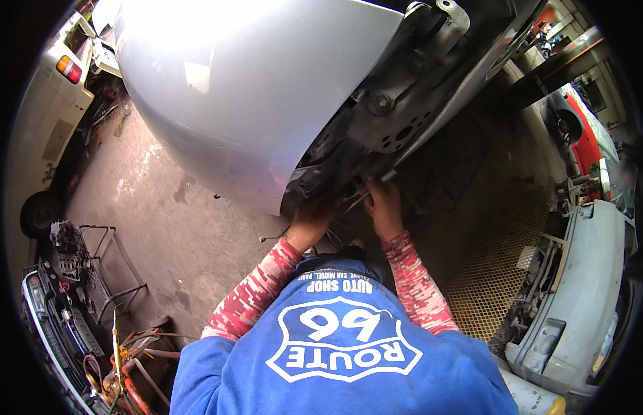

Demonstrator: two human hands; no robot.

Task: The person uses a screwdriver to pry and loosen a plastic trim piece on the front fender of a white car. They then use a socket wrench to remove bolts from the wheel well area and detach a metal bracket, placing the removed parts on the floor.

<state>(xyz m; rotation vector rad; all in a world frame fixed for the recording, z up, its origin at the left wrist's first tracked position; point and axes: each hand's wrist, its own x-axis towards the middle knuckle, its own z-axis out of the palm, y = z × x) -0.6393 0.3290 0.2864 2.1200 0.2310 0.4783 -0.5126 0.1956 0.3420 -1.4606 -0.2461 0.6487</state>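
Both my arms, in red-and-pink patterned sleeves, reach forward under the raised front of a silver car (245, 83). My left hand (311, 221) goes into the dark gap behind the silver bumper's lower edge, its fingertips hidden there. My right hand (385, 207) is just right of it, under a grey metal frame bracket with holes and a bolt (391, 117). Its fingers look closed around a slim metal tool (356, 202) that points toward my left hand. My blue printed shirt (335, 353) fills the bottom of the view.
A white van (51, 104) stands at the far left. Dismantled car parts and wire racks (72, 290) lie at the lower left. A detached grey bumper (584, 290) sits at the right, a red car (584, 131) behind it. A perforated metal ramp (487, 277) lies beside the stained concrete floor (169, 221).
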